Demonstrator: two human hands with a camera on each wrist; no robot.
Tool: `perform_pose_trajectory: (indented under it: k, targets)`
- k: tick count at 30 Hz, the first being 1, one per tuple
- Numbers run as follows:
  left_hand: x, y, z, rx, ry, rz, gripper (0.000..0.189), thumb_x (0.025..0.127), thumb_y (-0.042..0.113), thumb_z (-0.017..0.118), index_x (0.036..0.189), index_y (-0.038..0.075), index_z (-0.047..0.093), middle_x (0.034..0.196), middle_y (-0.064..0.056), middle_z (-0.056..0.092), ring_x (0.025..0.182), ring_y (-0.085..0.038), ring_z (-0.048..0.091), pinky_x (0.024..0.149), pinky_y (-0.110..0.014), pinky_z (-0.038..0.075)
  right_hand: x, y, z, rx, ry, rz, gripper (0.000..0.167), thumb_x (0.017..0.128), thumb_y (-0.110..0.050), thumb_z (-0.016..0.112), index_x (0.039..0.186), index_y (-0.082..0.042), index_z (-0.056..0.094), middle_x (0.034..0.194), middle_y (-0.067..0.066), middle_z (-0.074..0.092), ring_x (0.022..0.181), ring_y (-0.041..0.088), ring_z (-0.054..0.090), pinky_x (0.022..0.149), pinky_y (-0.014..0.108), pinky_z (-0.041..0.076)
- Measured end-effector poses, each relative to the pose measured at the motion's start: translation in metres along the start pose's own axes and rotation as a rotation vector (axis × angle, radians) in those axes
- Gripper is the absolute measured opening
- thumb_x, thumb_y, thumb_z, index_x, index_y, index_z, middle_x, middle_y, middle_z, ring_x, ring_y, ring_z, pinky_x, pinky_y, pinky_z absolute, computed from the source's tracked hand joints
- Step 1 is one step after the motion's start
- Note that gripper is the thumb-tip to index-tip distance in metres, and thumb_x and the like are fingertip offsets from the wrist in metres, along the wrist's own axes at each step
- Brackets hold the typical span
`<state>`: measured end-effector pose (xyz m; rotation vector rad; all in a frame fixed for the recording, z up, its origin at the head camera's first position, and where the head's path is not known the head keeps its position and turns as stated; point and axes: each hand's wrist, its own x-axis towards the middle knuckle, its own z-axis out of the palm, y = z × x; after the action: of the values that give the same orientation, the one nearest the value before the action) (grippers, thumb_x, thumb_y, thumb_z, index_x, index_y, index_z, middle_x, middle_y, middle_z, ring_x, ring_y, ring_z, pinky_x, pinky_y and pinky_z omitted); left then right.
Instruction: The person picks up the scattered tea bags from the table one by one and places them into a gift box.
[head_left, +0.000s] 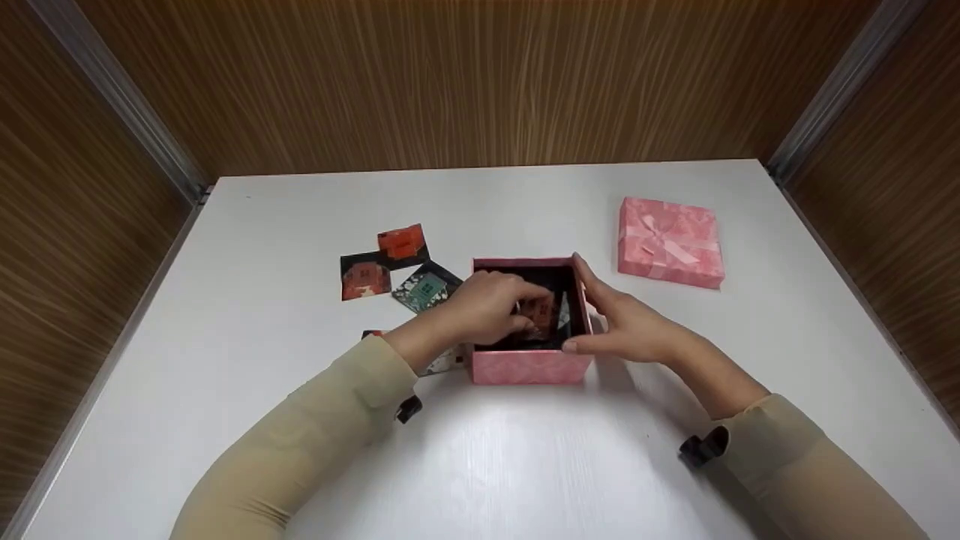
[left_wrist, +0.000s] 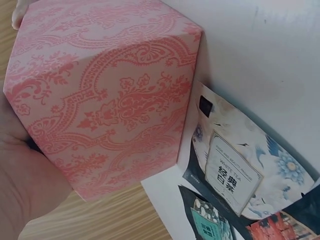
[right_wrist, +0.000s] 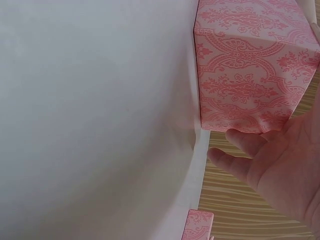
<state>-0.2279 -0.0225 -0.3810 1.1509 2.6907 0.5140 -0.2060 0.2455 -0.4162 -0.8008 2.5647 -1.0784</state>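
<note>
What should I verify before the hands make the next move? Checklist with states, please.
1. Box upright, top open: ok.
2. Box steadied: ok, the right hand touches its right side, thumb at the near corner.
3. Lid clear of the box: ok, it lies apart, farther back on the right, bow up.
4. Left hand out of the box: not ok, its fingers are inside.
5. Reddish packet inside the box released: cannot tell, fingers partly cover it.
6. Table left of the box clear: not ok, the white packet lies close beside it.
</note>
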Motion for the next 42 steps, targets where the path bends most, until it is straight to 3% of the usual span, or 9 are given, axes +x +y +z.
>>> perform_pose_trajectory:
  k: [10,18,29,36,42]
  targets:
    - [0.004,0.003,0.002,0.074,-0.009,-0.03,0.045,0.099,0.023,0.077,0.143,0.021,0.07,0.111,0.0,0.075,0.101,-0.022,0.069,0.091,-0.047,0.053,-0.001,0.0,-0.001,-0.007,-0.002,0.007,0.123,0.091,-0.046,0.084,0.172,-0.019,-0.005,0.176,0.009,0.012,0.151,0.043,0.037,0.12,0.059,0.034]
    - [0.007,0.004,0.005,0.128,0.004,-0.022,0.018,0.098,0.029,0.078,0.115,0.021,0.076,0.09,0.003,0.069,0.085,-0.021,0.067,0.08,-0.043,0.053,0.0,0.001,0.0,-0.012,-0.003,0.006,0.122,0.091,-0.046,0.083,0.172,-0.02,-0.005,0.176,0.011,0.012,0.15,0.044,0.037,0.119,0.06,0.034]
    - [0.01,0.008,0.007,0.206,-0.03,-0.077,0.025,0.098,0.031,0.077,0.123,0.027,0.077,0.097,0.003,0.074,0.093,-0.021,0.069,0.084,-0.046,0.054,0.0,0.0,0.0,-0.001,0.004,-0.019,0.121,0.092,-0.043,0.084,0.172,-0.018,-0.004,0.176,0.012,0.012,0.151,0.042,0.037,0.12,0.058,0.033]
    - [0.012,0.01,0.006,0.26,-0.093,-0.098,0.028,0.099,0.038,0.076,0.125,0.03,0.074,0.105,0.003,0.075,0.101,-0.023,0.069,0.088,-0.049,0.052,-0.001,0.0,-0.001,0.007,0.012,-0.034,0.121,0.091,-0.04,0.084,0.172,-0.016,-0.004,0.176,0.013,0.014,0.151,0.04,0.039,0.121,0.057,0.033]
    - [0.012,0.012,0.008,0.331,-0.132,-0.098,0.03,0.1,0.044,0.072,0.124,0.025,0.071,0.108,0.0,0.075,0.103,-0.025,0.07,0.088,-0.051,0.053,0.0,0.001,0.0,0.008,0.013,-0.035,0.121,0.092,-0.041,0.084,0.172,-0.018,-0.004,0.175,0.013,0.016,0.151,0.039,0.039,0.12,0.058,0.033]
